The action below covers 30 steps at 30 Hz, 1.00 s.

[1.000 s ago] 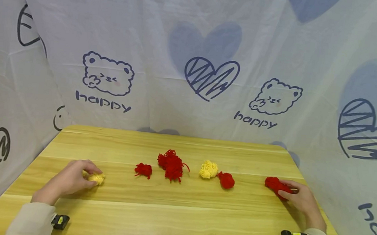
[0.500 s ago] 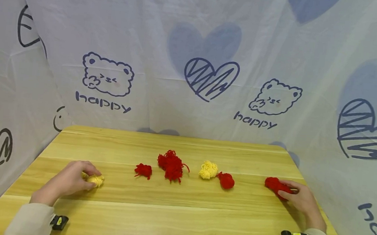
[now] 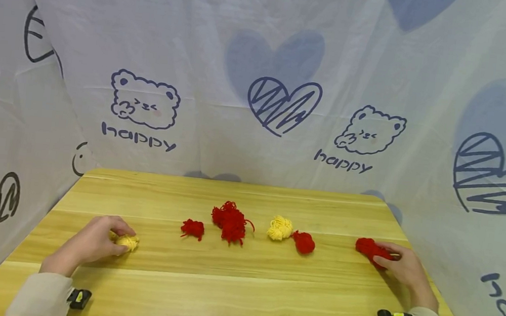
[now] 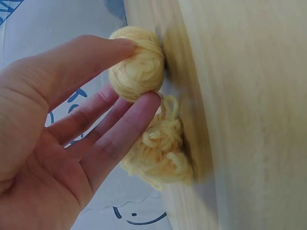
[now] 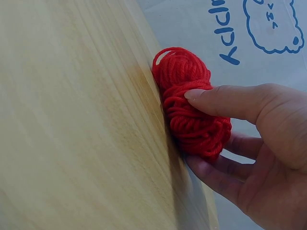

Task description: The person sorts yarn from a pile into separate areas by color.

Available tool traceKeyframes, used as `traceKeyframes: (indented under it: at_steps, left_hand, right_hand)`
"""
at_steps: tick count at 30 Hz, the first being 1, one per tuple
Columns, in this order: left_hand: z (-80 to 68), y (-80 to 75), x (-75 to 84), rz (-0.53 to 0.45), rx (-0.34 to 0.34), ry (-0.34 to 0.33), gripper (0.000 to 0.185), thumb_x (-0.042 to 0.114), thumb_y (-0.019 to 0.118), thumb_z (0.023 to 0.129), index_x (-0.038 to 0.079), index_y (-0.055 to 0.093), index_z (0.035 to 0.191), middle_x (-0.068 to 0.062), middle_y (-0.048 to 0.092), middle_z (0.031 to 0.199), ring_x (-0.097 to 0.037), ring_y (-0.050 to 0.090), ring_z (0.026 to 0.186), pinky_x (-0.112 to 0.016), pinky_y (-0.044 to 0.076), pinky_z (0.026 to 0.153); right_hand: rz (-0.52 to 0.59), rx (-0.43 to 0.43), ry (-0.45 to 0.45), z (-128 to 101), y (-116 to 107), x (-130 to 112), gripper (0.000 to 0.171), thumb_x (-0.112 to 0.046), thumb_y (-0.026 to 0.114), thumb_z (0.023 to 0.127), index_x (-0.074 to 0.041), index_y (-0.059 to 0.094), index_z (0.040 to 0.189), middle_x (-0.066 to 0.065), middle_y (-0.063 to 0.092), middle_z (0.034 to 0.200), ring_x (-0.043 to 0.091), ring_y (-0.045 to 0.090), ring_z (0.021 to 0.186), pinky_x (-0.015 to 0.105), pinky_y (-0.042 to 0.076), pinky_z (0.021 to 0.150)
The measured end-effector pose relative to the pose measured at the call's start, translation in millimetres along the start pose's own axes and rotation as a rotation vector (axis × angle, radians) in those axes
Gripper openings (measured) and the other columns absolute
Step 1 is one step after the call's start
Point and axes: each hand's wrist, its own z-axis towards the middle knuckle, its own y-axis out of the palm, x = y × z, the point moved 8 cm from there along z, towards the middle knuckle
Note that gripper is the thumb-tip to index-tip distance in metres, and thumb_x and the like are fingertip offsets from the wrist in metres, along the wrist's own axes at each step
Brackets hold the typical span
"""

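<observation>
My left hand point(image 3: 118, 240) rests at the left of the wooden table point(image 3: 240, 294) and pinches a small yellow yarn ball point(image 4: 141, 67) between thumb and fingertip. A looser yellow yarn clump point(image 4: 160, 153) lies against the table just beside it. In the head view the two read as one yellow yarn tuft point(image 3: 128, 241). At the table's right, my right hand point(image 3: 382, 255) grips a red yarn bundle point(image 3: 367, 246). In the right wrist view the thumb lies on top of the red yarn bundle point(image 5: 189, 105) and the fingers sit under it.
Between the hands lie a small red yarn clump point(image 3: 192, 228), a larger loose red tangle point(image 3: 230, 222), a yellow yarn clump point(image 3: 280, 228) and a red yarn ball point(image 3: 304, 243) touching it. Printed fabric walls point(image 3: 258, 102) close in the back and both sides.
</observation>
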Motion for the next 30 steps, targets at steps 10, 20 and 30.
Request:
traceKeyframes:
  at_steps: [10, 20, 30]
  left_hand:
    - [-0.7, 1.7, -2.2, -0.021, -0.012, -0.028, 0.030, 0.006, 0.088, 0.076, 0.008, 0.079, 0.104, -0.007, 0.075, 0.104, -0.023, 0.067, 0.094, -0.045, 0.059, 0.080]
    - [-0.8, 1.4, -1.6, -0.019, -0.011, -0.029, 0.029, 0.007, 0.088, 0.076, 0.009, 0.079, 0.104, -0.006, 0.075, 0.103, -0.023, 0.067, 0.093, -0.045, 0.059, 0.081]
    - [-0.5, 0.1, -2.2, -0.029, -0.018, -0.035, 0.031, 0.010, 0.088, 0.077, 0.008, 0.078, 0.106, -0.011, 0.075, 0.110, -0.029, 0.069, 0.097, -0.050, 0.059, 0.083]
  right_hand:
    - [0.017, -0.009, 0.021, 0.0, 1.0, 0.5, 0.056, -0.028, 0.072, 0.098, 0.002, 0.057, 0.143, 0.038, 0.051, 0.143, 0.049, 0.056, 0.117, 0.048, 0.053, 0.092]
    - [0.019, -0.004, 0.000, -1.8, 0.8, -1.7, 0.056, -0.028, 0.073, 0.097, 0.002, 0.058, 0.142, 0.038, 0.052, 0.142, 0.050, 0.058, 0.116, 0.045, 0.054, 0.092]
    - [0.015, -0.006, 0.001, -1.7, 0.3, -1.8, 0.055, -0.029, 0.072, 0.098, 0.002, 0.059, 0.141, 0.038, 0.053, 0.142, 0.048, 0.058, 0.116, 0.034, 0.051, 0.085]
